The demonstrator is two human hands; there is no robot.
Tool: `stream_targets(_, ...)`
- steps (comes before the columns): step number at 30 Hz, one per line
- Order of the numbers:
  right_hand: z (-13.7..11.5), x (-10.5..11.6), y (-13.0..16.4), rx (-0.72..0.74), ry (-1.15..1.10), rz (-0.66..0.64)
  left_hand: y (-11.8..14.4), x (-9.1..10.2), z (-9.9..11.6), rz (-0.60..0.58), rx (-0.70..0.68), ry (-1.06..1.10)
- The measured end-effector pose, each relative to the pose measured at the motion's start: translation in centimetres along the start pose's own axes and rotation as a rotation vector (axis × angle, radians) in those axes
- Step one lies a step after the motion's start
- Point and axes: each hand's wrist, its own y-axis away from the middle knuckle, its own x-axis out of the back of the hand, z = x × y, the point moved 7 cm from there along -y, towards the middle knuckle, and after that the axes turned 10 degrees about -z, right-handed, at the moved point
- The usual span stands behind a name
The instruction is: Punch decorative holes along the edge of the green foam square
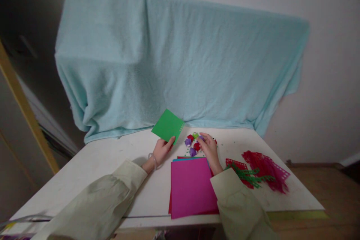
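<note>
Green paper, tilted and lifted clear of the counter (pixel 112 159), is pinched at its near corner by the left hand (pixel 162 150), the thumb lying on top; that grip seems chosen to leave most of the green sheet (pixel 166 124) uncovered, including its right edge, where a row of small holes shows. The right hand (pixel 209 150) has its fingers drawn narrow at a purple piece (pixel 200 138) on the far side of a cluster of small pieces (pixel 196 146) in red, purple and green, set within easy reach of both hands, presumably for convenience. Whether those fingers grip the purple piece or merely touch it, I cannot tell. Near the middle, a magenta sheet (pixel 192 187) tops a stack, perhaps squared up loosely to keep it compact; red and blue edges peek out, but the number of sheets beneath is hidden. To the right lie tangled perforated scraps (pixel 266 168), possibly kept aside to free the middle. The right hand blocks part of the cluster, and tiny green specks beside it are hard to make out. Both sleeves run off the near edge.
</note>
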Motion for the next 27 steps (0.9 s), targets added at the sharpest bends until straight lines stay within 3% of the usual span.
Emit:
stream_targets(3, 0.4, 0.6, 0.1, 0.004, 0.016, 0.081, 0.0, 0.2, 0.3, 0.026, -0.011, -0.010)
stream_targets(10, 1.4, 1.3, 0.2, -0.007, 0.102, 0.133, -0.1, 0.1, 0.0, 0.043, -0.035, -0.001)
stream_targets(20, 2.5, 2.3, -0.3, 0.045, 0.355, 0.171, 0.0, 0.2, 0.1, 0.030, -0.015, -0.024)
stream_targets(27, 3.8, 2.2, -0.8, 0.056, 0.374, 0.147, 0.1, 0.1, 0.3, 0.029, -0.004, -0.050)
